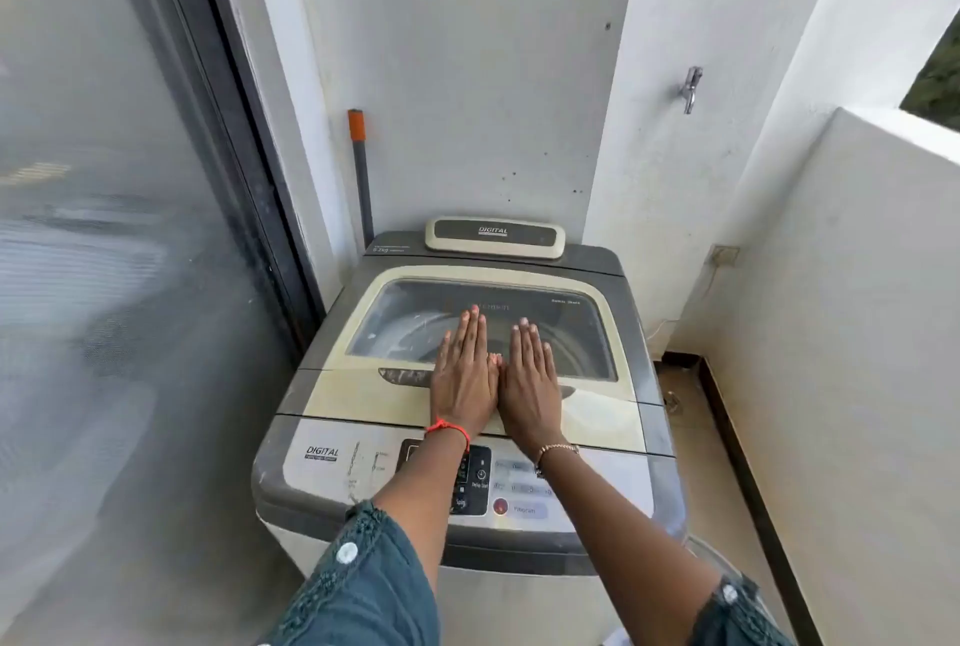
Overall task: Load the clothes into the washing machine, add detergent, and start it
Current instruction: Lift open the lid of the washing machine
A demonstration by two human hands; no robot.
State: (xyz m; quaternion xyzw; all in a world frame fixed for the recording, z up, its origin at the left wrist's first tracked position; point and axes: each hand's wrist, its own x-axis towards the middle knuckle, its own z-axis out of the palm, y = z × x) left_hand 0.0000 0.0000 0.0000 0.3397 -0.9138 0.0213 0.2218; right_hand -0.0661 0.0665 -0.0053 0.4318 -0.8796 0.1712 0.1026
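Left hand (464, 377), right hand (530, 381): flat, together

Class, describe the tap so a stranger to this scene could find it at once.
Start at the washing machine and look at the white wall to its right. High on it sits a small tap, the only shiny metal fitting there, above a flat wall plate.

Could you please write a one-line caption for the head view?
Left hand and right hand lie flat, side by side, on the closed lid of the top-loading washing machine.
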